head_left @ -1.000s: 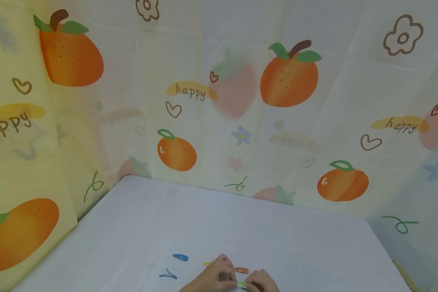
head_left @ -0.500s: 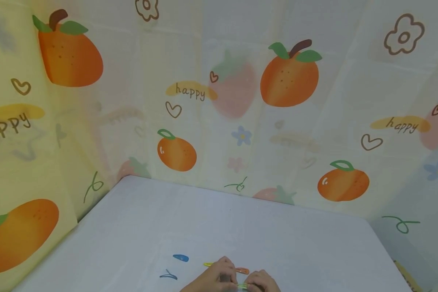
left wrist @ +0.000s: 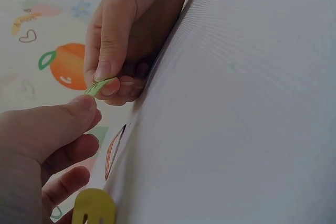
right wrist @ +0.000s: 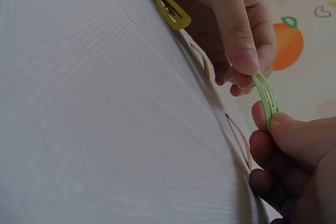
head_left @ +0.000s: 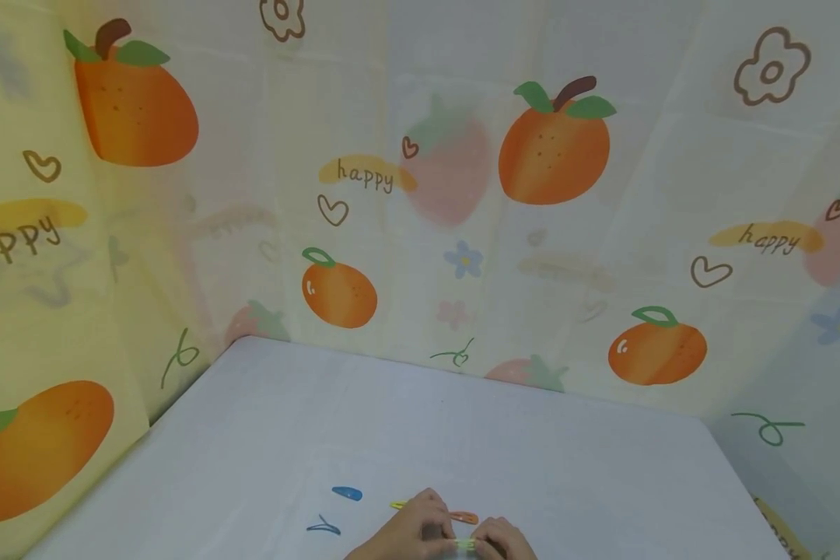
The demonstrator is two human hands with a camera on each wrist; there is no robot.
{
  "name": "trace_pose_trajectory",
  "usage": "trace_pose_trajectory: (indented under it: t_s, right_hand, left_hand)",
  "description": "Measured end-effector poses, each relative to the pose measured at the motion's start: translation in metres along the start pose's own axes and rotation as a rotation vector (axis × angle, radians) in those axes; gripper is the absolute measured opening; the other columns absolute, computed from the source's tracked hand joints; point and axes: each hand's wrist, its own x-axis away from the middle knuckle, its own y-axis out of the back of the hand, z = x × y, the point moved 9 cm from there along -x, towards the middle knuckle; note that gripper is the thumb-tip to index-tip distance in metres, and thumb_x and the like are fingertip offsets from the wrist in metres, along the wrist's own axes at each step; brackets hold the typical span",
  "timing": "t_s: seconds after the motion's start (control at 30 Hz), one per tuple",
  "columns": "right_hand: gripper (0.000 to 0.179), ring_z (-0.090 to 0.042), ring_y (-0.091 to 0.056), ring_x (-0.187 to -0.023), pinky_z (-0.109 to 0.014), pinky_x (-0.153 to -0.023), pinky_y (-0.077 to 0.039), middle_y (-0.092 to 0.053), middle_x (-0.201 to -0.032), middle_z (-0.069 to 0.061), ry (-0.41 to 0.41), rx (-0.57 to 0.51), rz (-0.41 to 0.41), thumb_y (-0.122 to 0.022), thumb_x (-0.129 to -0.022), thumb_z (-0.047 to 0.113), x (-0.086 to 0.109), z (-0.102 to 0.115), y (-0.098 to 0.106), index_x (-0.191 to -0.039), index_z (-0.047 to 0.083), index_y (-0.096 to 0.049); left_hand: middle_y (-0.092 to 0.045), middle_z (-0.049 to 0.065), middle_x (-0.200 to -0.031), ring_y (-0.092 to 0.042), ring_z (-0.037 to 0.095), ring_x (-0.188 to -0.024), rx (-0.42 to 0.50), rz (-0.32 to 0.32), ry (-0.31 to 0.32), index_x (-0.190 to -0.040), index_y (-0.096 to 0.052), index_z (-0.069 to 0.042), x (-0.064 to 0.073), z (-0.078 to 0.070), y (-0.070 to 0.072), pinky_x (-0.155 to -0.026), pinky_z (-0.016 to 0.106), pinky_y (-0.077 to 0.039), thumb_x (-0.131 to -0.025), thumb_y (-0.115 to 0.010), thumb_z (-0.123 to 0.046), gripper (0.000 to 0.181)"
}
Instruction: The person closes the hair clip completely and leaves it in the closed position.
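Note:
A light green snap hair clip [right wrist: 266,98] is stretched between my two hands above the white table. My left hand [head_left: 420,525] pinches one end between thumb and index finger, and my right hand [head_left: 502,538] pinches the other end the same way. In the right wrist view the clip bows slightly, with its slots showing. Just beyond the hands in the head view lies an orange hair clip [head_left: 464,517]. A yellow hair clip [right wrist: 170,9] rests on the table by my left hand, partly hidden by it in the head view.
To the left on the white table [head_left: 567,459] lie a blue hair clip [head_left: 348,493] and, nearer, a blue clip with splayed arms [head_left: 323,527]. A fruit-printed curtain [head_left: 420,295] stands along the table's back and left edges.
Both hands stay almost in place with the green hair clip pinched between them. The clip shifts and tilts slightly in the fingers. The other clips have not moved.

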Motion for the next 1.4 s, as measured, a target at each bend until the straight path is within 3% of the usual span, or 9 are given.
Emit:
trace_pose_trajectory:
  t_s: [0.2, 0.37, 0.47, 0.7, 0.87, 1.03, 1.17, 1.27, 1.4]
  right_hand:
    - [0.018, -0.004, -0.04, -0.057, -0.02, -0.05, -0.033, -0.048, -0.067, 0.007, -0.04, -0.03, 0.012, -0.042, -0.079, 0.0, 0.0, -0.003, -0.002, -0.079, 0.014, -0.053]
    - [0.019, -0.002, -0.04, -0.051, -0.02, -0.044, -0.036, -0.046, -0.064, 0.007, -0.128, -0.17, 0.028, -0.039, -0.081, -0.001, 0.002, -0.009, -0.006, -0.076, 0.012, -0.052]
    - [0.019, -0.002, -0.041, -0.05, -0.021, -0.041, -0.037, -0.048, -0.065, 0.005, -0.129, -0.214, 0.026, -0.039, -0.08, -0.002, 0.002, -0.008, -0.007, -0.076, 0.01, -0.053]
    - [0.016, -0.005, -0.045, -0.057, -0.022, -0.048, -0.037, -0.053, -0.07, 0.004, -0.066, -0.143, 0.026, -0.047, -0.077, 0.0, -0.001, -0.003, -0.006, -0.082, 0.013, -0.056]
    - [0.019, -0.007, -0.045, -0.063, -0.022, -0.053, -0.035, -0.053, -0.077, 0.003, -0.03, -0.104, 0.041, -0.051, -0.073, 0.002, 0.0, -0.002, -0.006, -0.087, 0.014, -0.054]
    - [0.023, -0.009, -0.045, -0.068, -0.024, -0.054, -0.036, -0.051, -0.082, 0.002, 0.043, -0.076, 0.043, -0.052, -0.071, 0.002, 0.001, -0.001, -0.006, -0.091, 0.012, -0.053]
    - [0.025, -0.01, -0.045, -0.07, -0.024, -0.055, -0.037, -0.051, -0.082, 0.001, 0.124, -0.071, 0.03, -0.05, -0.07, -0.002, 0.002, 0.003, -0.004, -0.092, 0.011, -0.053]
    - [0.025, -0.01, -0.045, -0.071, -0.023, -0.055, -0.037, -0.051, -0.082, 0.001, 0.164, -0.048, 0.023, -0.051, -0.07, -0.002, 0.002, 0.004, -0.003, -0.092, 0.01, -0.054]
    - [0.022, -0.009, -0.045, -0.07, -0.021, -0.056, -0.036, -0.051, -0.08, 0.0, 0.16, -0.02, 0.038, -0.053, -0.069, 0.0, 0.002, 0.003, -0.004, -0.09, 0.007, -0.056]
  left_hand:
    - [-0.047, -0.017, -0.078, -0.036, -0.002, -0.076, -0.192, -0.05, -0.192, -0.076, -0.057, -0.023, -0.001, -0.009, 0.001, -0.064, 0.015, -0.033, -0.071, -0.056, -0.03, 0.008]
    - [-0.048, -0.017, -0.075, -0.037, -0.001, -0.075, -0.198, -0.108, -0.293, -0.074, -0.058, -0.022, 0.002, -0.016, 0.004, -0.064, 0.016, -0.032, -0.07, -0.058, -0.027, 0.006]
    - [-0.049, -0.016, -0.072, -0.038, -0.001, -0.073, -0.169, -0.12, -0.28, -0.07, -0.059, -0.021, 0.002, -0.02, 0.007, -0.062, 0.016, -0.032, -0.069, -0.059, -0.025, 0.004]
    - [-0.053, -0.008, -0.067, -0.04, 0.003, -0.068, -0.152, -0.113, -0.294, -0.065, -0.061, -0.013, 0.001, -0.047, 0.017, -0.06, 0.012, -0.03, -0.066, -0.063, -0.016, 0.004]
    - [-0.052, -0.012, -0.068, -0.038, 0.0, -0.07, -0.175, -0.094, -0.283, -0.066, -0.061, -0.015, 0.0, -0.035, 0.012, -0.059, 0.013, -0.031, -0.066, -0.062, -0.02, 0.005]
    - [-0.05, -0.016, -0.069, -0.037, -0.001, -0.071, -0.13, -0.086, -0.21, -0.067, -0.061, -0.018, 0.0, -0.021, 0.009, -0.059, 0.015, -0.033, -0.068, -0.061, -0.025, 0.007]
    - [-0.049, -0.017, -0.069, -0.037, -0.002, -0.07, -0.092, -0.077, -0.177, -0.068, -0.061, -0.018, 0.001, -0.015, 0.007, -0.058, 0.015, -0.033, -0.068, -0.06, -0.025, 0.007]
    - [-0.049, -0.017, -0.069, -0.037, -0.002, -0.07, -0.115, -0.069, -0.196, -0.067, -0.06, -0.019, 0.001, -0.016, 0.006, -0.058, 0.015, -0.033, -0.068, -0.06, -0.026, 0.008]
    - [-0.048, -0.017, -0.068, -0.036, -0.002, -0.07, -0.135, -0.052, -0.183, -0.067, -0.06, -0.019, 0.0, -0.014, 0.004, -0.056, 0.014, -0.032, -0.068, -0.06, -0.029, 0.01]
